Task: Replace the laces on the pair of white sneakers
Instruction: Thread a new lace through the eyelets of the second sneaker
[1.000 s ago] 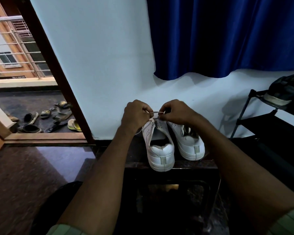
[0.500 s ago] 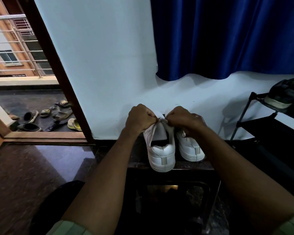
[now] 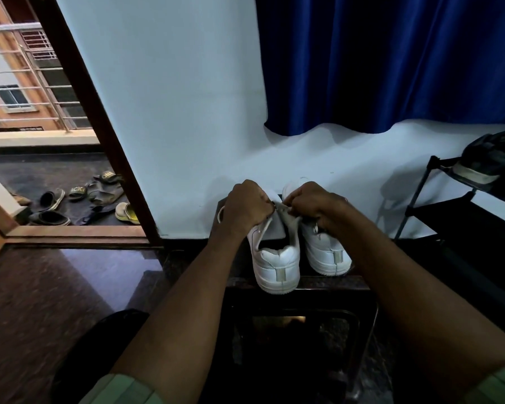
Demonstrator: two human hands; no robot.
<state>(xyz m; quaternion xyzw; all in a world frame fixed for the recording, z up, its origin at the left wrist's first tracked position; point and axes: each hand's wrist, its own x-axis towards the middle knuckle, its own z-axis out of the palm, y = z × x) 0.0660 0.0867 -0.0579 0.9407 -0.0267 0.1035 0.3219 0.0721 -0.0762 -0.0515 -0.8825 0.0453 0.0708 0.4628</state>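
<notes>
Both my hands have dropped down onto the near-left sneaker (image 3: pixel 276 258) since a second ago. Back then I had a short bit of lace stretched between them up in the air; now my left hand (image 3: pixel 247 207) and right hand (image 3: pixel 312 202) are almost knuckle to knuckle, fingers curled tight, pinching the lace (image 3: pixel 286 211) right at the top of the tongue. I can't actually see which eyelet it's at, my own fists are in the way. A loop of lace pokes out on the far-left side of my left hand.

My guess is I just pulled a crossing snug near the top eyelets, so this shoe is probably close to laced. Can't tell if a knot is coming or one more pass.

The other sneaker (image 3: pixel 325 252) sits just beside it on the right, heel toward me, partly under my right wrist. Both are on the dark desk (image 3: pixel 359 282), against the white wall. Blue curtain (image 3: pixel 391 62) above, shoe rack (image 3: pixel 449 211) off right, sandals (image 3: pixel 79 202) outside the door on the left.
</notes>
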